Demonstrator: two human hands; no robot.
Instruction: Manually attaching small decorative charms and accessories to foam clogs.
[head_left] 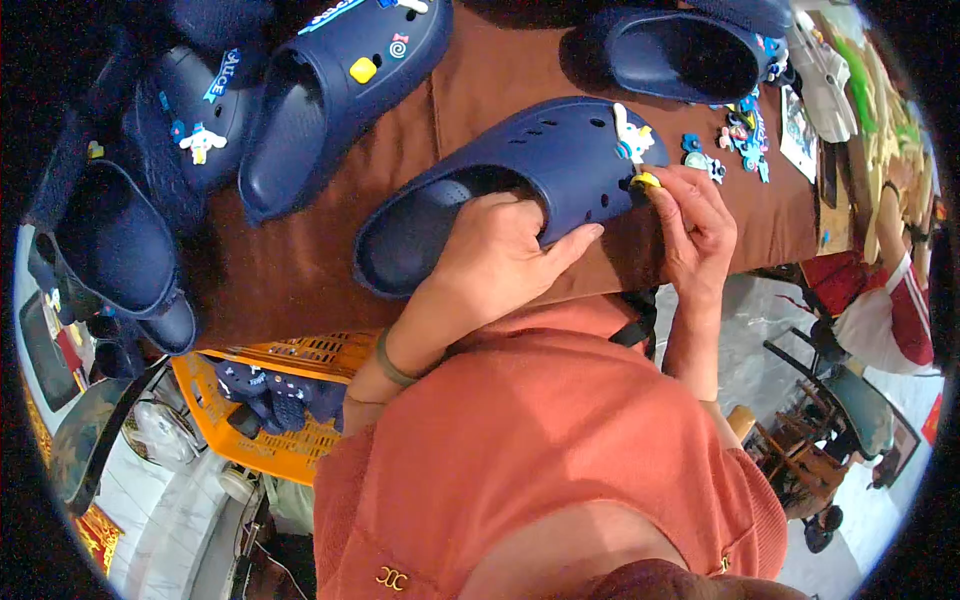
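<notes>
Head view: a dark blue perforated foam clog (pixel 572 165) is at a brown cloth-covered table (pixel 770 220), toe pointing right. Left hand (pixel 505 240): fingers curled into the foot opening, tips hidden, thumb extended along the near side. Right hand (pixel 698 220): thumb and fingers pinch a small yellow charm (pixel 648 181) at the toe, near a white figure-shaped charm (pixel 630 138).

Clog (pixel 572 165) is matt plastic (v. smooth), yellow charm (pixel 648 180) prob. glossy.

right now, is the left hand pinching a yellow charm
No, the right hand pinches a small yellow charm at the navy clog, while the left hand grips the clog by its opening.
</notes>
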